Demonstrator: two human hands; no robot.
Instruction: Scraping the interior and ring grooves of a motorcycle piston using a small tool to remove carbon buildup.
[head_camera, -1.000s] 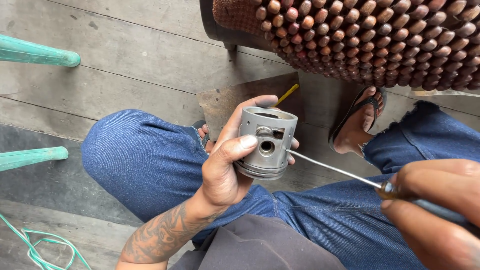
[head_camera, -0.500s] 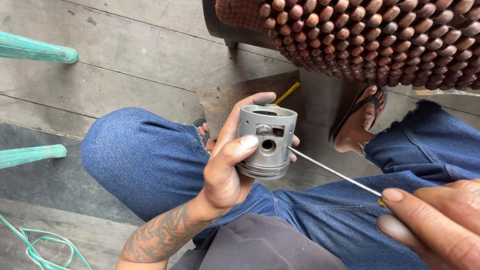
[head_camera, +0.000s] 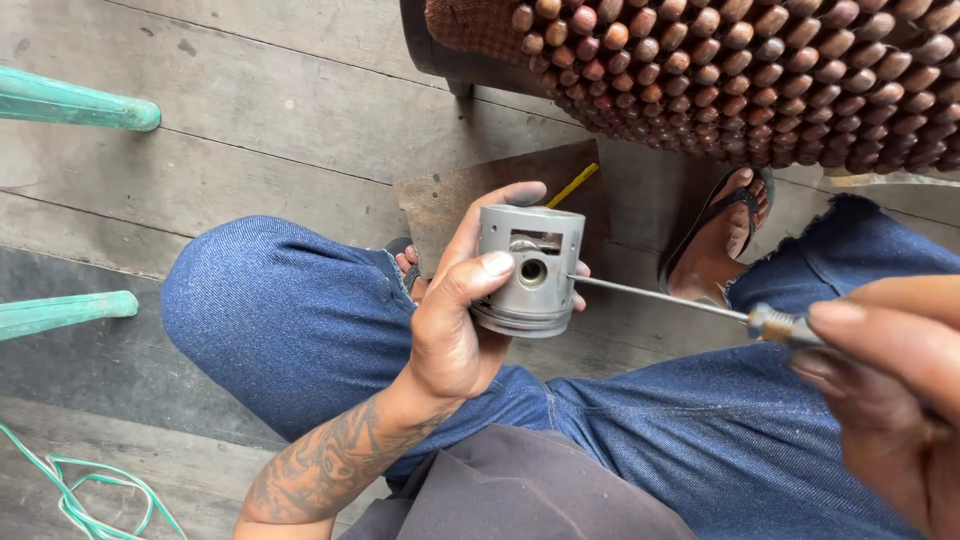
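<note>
1. A grey, cylindrical metal piston (head_camera: 530, 270) with a round pin hole in its side is held above the lap, between the knees, by the left hand (head_camera: 455, 325).
2. The left hand is closed around the piston: the thumb is pressed against the side next to the pin hole, and the fingers are wrapped round the far side, with fingertips seen at the top rim and the right edge.
3. A thin screwdriver with a long silver steel shaft (head_camera: 660, 296) is gripped by the right hand (head_camera: 885, 385), whose fingers are curled tightly about the handle at the right edge of the view.
4. The tip of the shaft is laid against the right side of the piston, level with the pin hole.
5. Blue denim jeans (head_camera: 290, 320) are worn, and a foot in a black sandal (head_camera: 720, 225) is planted on the weathered grey wooden plank floor (head_camera: 250, 120).
6. A flat brown board (head_camera: 445, 200) with a yellow stick (head_camera: 572, 186) on it is seen lying on the floor behind the piston.
7. A brown wooden beaded seat cover (head_camera: 750, 70) is seen at the top right corner, and turquoise painted bars (head_camera: 70, 100) at the left edge.
</note>
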